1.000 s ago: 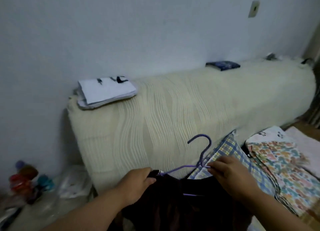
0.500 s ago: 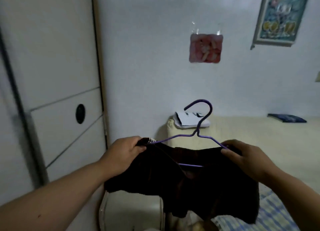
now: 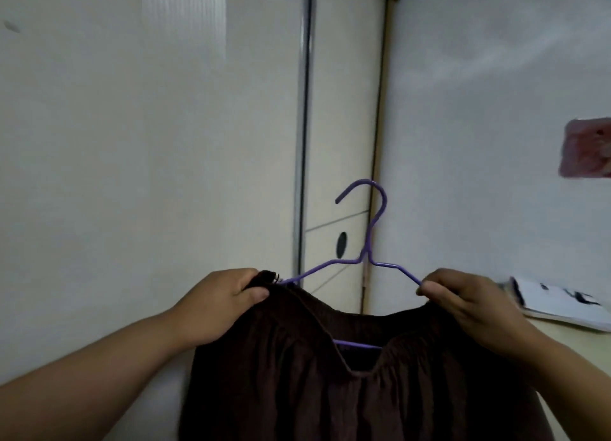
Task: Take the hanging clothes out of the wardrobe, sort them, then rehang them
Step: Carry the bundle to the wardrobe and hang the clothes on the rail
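A dark brown gathered garment (image 3: 330, 384) hangs on a purple wire hanger (image 3: 367, 262), held up in front of me. My left hand (image 3: 218, 303) grips the garment's waistband over the hanger's left end. My right hand (image 3: 469, 303) pinches the hanger's right arm together with the waistband. The hook points up and to the left. Behind it stands the white wardrobe (image 3: 148, 143) with its doors closed; a dark round pull (image 3: 341, 244) shows on the narrow door.
A white wall (image 3: 479, 110) runs to the right of the wardrobe, with a pink picture (image 3: 588, 153) on it. A folded white cloth (image 3: 562, 303) lies on the cream-covered surface at the right edge.
My view has swung left from the cream-covered bed to the wardrobe doors. Both hands kept hold of the hanger and brown garment and raised them.
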`<action>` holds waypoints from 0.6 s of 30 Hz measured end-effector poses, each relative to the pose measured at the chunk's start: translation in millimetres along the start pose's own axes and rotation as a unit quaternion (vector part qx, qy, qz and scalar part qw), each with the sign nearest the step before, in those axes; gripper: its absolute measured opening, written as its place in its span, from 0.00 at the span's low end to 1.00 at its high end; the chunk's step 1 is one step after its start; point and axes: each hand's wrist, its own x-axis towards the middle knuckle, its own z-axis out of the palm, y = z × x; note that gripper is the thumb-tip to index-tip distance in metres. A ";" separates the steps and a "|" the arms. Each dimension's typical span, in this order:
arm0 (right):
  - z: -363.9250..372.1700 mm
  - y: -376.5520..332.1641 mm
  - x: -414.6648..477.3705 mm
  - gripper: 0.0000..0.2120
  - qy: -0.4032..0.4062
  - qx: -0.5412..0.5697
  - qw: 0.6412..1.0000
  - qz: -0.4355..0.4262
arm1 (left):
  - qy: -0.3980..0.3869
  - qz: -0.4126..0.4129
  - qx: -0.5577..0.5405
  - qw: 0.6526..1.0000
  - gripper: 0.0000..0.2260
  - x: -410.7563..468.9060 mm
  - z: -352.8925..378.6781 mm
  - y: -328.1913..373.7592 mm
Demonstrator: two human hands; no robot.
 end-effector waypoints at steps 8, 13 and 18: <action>53.4 -105.5 3.9 0.12 -0.064 0.070 0.992 -0.086 | 0.090 -0.094 0.071 0.989 0.05 -126.2 -87.2 41.0; 74.0 -184.8 -7.3 0.11 -0.099 0.122 0.974 -0.164 | 0.157 -0.136 0.137 0.969 0.10 -193.9 -148.8 46.7; 84.0 -263.0 -18.9 0.06 -0.146 0.153 0.944 -0.254 | 0.201 -0.162 0.186 0.948 0.11 -264.1 -208.9 52.3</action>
